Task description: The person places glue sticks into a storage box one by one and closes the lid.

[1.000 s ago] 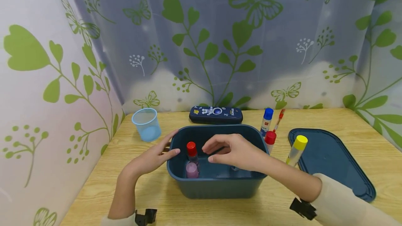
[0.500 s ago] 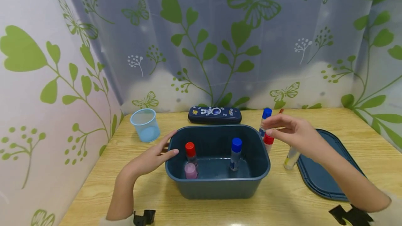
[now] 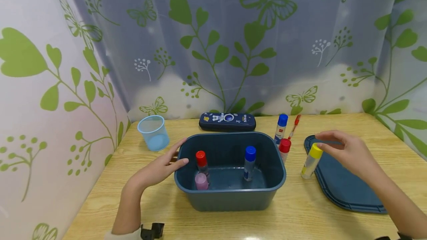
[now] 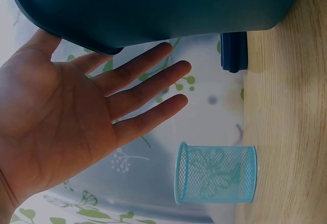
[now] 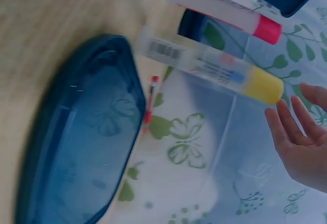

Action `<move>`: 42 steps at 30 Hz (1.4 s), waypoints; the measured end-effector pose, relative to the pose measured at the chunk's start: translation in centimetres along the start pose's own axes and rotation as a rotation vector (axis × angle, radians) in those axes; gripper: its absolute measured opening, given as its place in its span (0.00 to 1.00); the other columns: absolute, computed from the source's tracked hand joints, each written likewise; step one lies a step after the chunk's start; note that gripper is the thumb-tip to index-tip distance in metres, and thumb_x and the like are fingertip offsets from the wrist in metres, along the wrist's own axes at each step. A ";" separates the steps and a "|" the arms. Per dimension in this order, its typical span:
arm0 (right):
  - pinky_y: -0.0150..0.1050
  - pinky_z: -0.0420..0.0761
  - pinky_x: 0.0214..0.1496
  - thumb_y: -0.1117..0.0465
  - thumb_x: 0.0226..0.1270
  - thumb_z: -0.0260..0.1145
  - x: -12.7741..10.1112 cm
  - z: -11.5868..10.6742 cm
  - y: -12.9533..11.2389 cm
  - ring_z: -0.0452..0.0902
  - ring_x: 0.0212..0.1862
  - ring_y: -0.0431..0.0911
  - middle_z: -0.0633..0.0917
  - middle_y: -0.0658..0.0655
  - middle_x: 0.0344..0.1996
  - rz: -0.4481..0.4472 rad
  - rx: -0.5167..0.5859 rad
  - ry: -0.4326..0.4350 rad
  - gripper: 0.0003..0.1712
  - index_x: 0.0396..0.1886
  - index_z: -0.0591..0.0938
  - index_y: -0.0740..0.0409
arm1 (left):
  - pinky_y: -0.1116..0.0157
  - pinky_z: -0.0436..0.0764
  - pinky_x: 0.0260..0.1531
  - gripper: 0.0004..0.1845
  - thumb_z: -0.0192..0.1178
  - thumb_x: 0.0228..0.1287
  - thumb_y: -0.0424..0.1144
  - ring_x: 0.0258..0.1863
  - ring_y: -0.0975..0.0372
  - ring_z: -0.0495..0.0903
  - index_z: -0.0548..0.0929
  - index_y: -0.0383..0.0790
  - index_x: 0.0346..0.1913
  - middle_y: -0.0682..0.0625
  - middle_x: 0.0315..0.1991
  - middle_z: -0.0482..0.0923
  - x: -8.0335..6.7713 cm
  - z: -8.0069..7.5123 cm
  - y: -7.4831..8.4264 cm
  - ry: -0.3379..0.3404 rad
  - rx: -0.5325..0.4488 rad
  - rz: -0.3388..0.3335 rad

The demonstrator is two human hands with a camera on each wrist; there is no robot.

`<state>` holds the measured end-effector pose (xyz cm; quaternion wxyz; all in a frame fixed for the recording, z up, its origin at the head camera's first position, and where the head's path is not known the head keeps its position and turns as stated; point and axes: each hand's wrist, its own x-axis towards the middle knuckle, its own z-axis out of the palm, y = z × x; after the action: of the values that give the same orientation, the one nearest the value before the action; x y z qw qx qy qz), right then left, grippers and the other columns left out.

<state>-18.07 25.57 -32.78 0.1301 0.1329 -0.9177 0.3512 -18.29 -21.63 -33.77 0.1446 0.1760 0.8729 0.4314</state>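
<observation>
My left hand (image 3: 158,171) rests at the left rim of a dark blue bin (image 3: 230,200), thumb by the inner side. The left wrist view has its fingers straight. On the right, my right hand (image 3: 355,156) hovers beside a yellow-capped glue stick (image 3: 311,161) standing upright on the table. In the right wrist view a small gap separates the fingertips from the yellow cap (image 5: 263,85). The bin holds a red-capped glue stick (image 3: 201,160), a pink-capped one (image 3: 201,181) and a blue-capped one (image 3: 250,163).
A blue-capped glue stick (image 3: 281,129), a red-capped glue stick (image 3: 284,149) and a red pen (image 3: 295,126) are right of the bin. The bin's lid (image 3: 347,184) lies farther right. Behind are a pencil case (image 3: 227,122) and a light blue mesh cup (image 3: 154,134).
My right hand has moved from above the bin, past the red-capped glue stick, to the yellow-capped one. The blue-capped glue stick inside the bin is now uncovered. My left hand stays put.
</observation>
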 end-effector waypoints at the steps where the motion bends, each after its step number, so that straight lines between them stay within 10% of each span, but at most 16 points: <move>1: 0.27 0.77 0.33 0.55 0.64 0.63 -0.1 0.1 0.2 0.79 0.40 0.36 0.80 0.63 0.46 0.003 -0.003 -0.005 0.18 0.50 0.78 0.60 | 0.46 0.63 0.55 0.36 0.48 0.68 0.54 0.63 0.47 0.58 0.44 0.54 0.73 0.41 0.68 0.52 0.0 0.0 0.0 0.002 0.003 0.000; 5: 0.36 0.79 0.34 0.54 0.65 0.62 -0.3 0.5 0.9 0.77 0.45 0.60 0.79 0.65 0.48 0.029 -0.005 -0.041 0.20 0.53 0.77 0.61 | 0.45 0.63 0.55 0.36 0.48 0.69 0.53 0.63 0.46 0.57 0.44 0.54 0.73 0.42 0.68 0.51 0.0 0.0 -0.1 0.000 0.005 0.001; 14: 0.53 0.77 0.38 0.55 0.65 0.62 -0.5 1.5 1.9 0.72 0.49 0.64 0.75 0.68 0.51 0.052 -0.004 -0.065 0.23 0.56 0.74 0.63 | 0.46 0.63 0.55 0.34 0.47 0.70 0.51 0.63 0.47 0.57 0.44 0.54 0.73 0.43 0.69 0.49 0.0 0.0 -0.1 -0.009 -0.019 -0.007; 23: 0.38 0.79 0.33 0.53 0.63 0.63 -0.8 1.3 2.0 0.75 0.46 0.59 0.78 0.65 0.48 0.050 -0.044 -0.014 0.22 0.53 0.77 0.61 | 0.47 0.65 0.54 0.35 0.47 0.68 0.55 0.62 0.48 0.59 0.45 0.55 0.73 0.46 0.69 0.49 0.0 0.1 0.1 -0.004 -0.018 -0.001; 31: 0.31 0.77 0.29 0.53 0.62 0.64 -0.5 0.1 0.4 0.72 0.34 0.22 0.80 0.64 0.44 0.060 -0.012 0.008 0.23 0.54 0.77 0.61 | 0.47 0.65 0.54 0.36 0.47 0.68 0.55 0.62 0.48 0.60 0.44 0.54 0.73 0.46 0.69 0.49 0.0 0.1 0.0 -0.002 -0.022 -0.003; 42: 0.24 0.75 0.30 0.58 0.62 0.65 0.4 -2.2 -3.2 0.74 0.34 0.24 0.77 0.36 0.38 -0.027 0.039 0.080 0.20 0.53 0.78 0.60 | 0.47 0.65 0.54 0.36 0.47 0.68 0.55 0.62 0.47 0.60 0.44 0.55 0.73 0.45 0.69 0.50 0.0 0.0 -0.1 0.000 -0.009 -0.008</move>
<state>-17.03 24.66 -29.11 0.1687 0.1334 -0.9028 0.3723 -18.34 -21.68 -33.88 0.1471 0.1717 0.8718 0.4345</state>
